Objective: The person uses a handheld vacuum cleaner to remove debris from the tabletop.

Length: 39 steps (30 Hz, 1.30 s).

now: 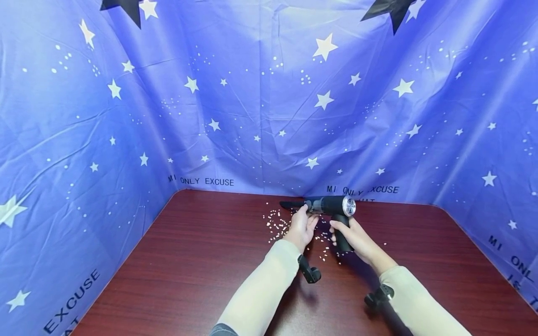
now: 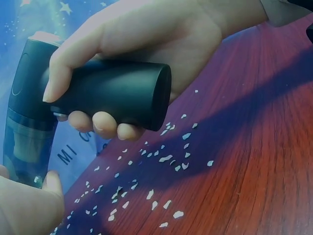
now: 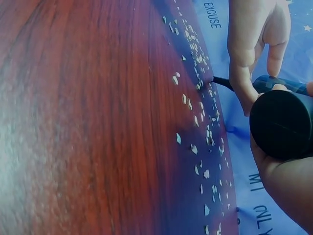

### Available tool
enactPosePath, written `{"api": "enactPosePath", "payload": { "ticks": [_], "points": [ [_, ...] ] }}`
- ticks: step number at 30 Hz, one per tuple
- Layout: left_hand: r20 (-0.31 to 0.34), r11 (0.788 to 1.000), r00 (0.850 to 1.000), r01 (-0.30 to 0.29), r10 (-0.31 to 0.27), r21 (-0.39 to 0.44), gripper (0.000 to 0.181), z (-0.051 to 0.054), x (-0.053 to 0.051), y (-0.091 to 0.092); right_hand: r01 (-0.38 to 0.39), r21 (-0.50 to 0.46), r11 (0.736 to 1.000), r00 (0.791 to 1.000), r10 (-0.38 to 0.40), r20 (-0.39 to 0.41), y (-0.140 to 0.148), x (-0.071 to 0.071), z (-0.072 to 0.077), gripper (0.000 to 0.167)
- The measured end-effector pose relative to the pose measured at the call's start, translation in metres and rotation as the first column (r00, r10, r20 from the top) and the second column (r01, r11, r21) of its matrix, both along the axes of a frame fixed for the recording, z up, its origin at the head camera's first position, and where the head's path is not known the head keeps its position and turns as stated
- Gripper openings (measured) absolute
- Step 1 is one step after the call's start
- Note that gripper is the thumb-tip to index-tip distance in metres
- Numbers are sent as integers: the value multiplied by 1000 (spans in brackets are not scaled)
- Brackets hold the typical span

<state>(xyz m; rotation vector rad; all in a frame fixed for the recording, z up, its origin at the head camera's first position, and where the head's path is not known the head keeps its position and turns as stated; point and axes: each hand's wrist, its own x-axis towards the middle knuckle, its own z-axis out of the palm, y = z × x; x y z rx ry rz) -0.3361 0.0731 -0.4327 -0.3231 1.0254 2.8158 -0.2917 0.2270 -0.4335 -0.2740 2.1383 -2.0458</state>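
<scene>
A black handheld vacuum (image 1: 332, 205) with a see-through dust cup (image 2: 30, 142) is held above the far part of the table. Its narrow dark nozzle (image 1: 290, 204) points left in the head view. My right hand (image 1: 357, 235) grips the handle (image 2: 117, 93), fingers wrapped round it. At the front, my left hand (image 1: 300, 226) holds the vacuum around the dust cup, with thumb and fingers on either side. Small pale paper-like scraps (image 1: 277, 226) lie scattered on the table beneath and beside the vacuum. Whether the nozzle touches the table cannot be made out.
The dark red wood-grain table (image 1: 189, 261) meets a blue star-printed cloth (image 1: 260, 102) along its back and sides. More scraps (image 3: 195, 166) lie along the table's far edge. Each wrist carries a small black camera mount (image 1: 310, 270).
</scene>
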Motion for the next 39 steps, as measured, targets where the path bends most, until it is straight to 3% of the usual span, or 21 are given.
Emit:
{"api": "enactPosePath", "payload": {
  "ticks": [19,26,39],
  "points": [
    [-2,995,995,-98,98,11,45,-4,0,-26,-29,-36,999,999,30,44,-32,-10,-5,48],
    [-4,997,997,-78,78,21,46,-3,1,-21,-30,-18,999,999,30,12,-26,-9,-1,46],
    [6,999,1000,-28,28,21,47,-3,9,-1,21,39,999,999,-22,25,2,2,4,41]
  ]
}}
